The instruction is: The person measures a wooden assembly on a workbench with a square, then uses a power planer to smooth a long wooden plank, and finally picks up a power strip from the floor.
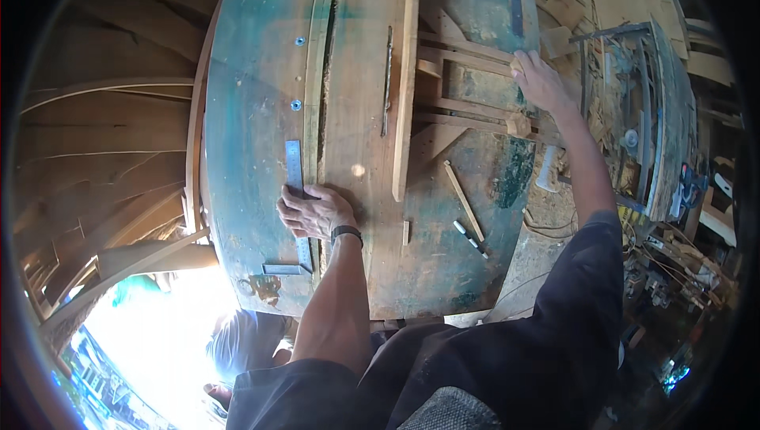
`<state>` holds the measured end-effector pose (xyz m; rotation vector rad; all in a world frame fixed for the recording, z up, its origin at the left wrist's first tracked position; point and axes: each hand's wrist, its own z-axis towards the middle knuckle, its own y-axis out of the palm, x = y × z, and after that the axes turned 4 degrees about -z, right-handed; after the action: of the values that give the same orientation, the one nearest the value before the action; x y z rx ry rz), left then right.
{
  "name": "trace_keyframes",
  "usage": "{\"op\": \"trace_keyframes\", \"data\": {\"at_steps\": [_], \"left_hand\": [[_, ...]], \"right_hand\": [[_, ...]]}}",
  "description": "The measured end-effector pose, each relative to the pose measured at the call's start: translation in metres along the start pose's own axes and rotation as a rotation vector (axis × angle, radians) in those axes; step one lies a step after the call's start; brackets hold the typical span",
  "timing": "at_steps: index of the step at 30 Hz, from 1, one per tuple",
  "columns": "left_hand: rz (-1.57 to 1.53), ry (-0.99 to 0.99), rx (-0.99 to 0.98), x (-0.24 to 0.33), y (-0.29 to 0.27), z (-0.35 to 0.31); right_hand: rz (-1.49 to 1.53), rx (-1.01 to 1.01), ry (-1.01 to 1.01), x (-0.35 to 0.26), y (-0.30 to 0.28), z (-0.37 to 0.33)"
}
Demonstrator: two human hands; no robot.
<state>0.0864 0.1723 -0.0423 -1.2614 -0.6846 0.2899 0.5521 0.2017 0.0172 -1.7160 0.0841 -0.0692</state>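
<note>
A metal try square (294, 162) lies on the worn blue-green wooden bench top (253, 74), beside a long slot. My left hand (319, 212) lies over the middle of its blade, fingers curled about the edge and hiding that part. Farther right, a wooden fence (406, 90) stands on edge, joined to a frame of wooden bars (471, 60) and triangular braces. My right hand (542, 82) is closed round the far bar's right end, at a small wooden block. The undersides of my fingers are hidden.
A thin wooden stick (464, 200), a marker pen (471, 239) and a small wood offcut (406, 232) lie near the front. Wooden sheets (111, 121) stand at the left. A cluttered wooden box (669, 113) sits right of the bench. Another person (245, 343) is at lower left.
</note>
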Motion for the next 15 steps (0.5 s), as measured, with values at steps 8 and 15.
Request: {"op": "trace_keyframes", "data": {"at_steps": [8,15], "left_hand": [[0.013,-0.028,-0.014,0.001,-0.001,0.002],[0.002,-0.028,-0.048,0.003,-0.004,0.002]], "right_hand": [[-0.033,0.165,0.305,-0.026,0.025,0.012],[-0.003,0.117,0.59,-0.044,0.023,0.024]]}}
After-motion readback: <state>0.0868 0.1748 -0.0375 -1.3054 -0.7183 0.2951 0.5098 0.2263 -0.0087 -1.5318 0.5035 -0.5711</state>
